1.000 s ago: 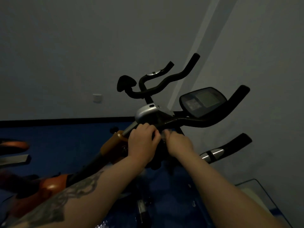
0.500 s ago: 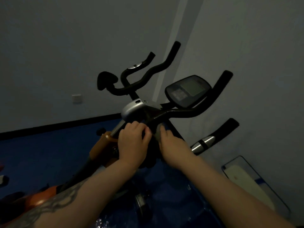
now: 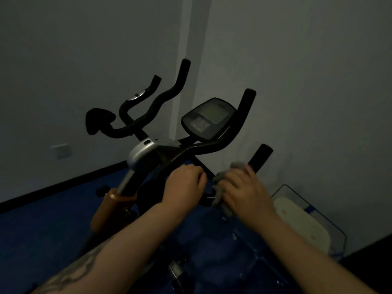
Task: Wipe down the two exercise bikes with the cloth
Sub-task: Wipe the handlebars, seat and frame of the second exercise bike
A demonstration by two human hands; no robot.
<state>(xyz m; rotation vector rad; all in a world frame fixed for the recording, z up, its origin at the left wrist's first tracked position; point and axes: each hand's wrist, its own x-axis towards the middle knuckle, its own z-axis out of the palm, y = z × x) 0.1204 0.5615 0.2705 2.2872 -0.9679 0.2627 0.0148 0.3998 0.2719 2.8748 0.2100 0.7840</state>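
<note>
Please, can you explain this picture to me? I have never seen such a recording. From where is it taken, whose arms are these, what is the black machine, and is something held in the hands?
The camera sits on a person's head and looks forward and down, so the two arms are that person's own. No robot is here. The black machine is an exercise bike with curved handlebars and a small display console. The right hand grips a grey cloth around the lower right handlebar grip, apparently wiping it. The left hand is curled on the bike's frame beside it. A second bike's handlebars show behind. The floor is blue; a clear container stands by the wall.
</note>
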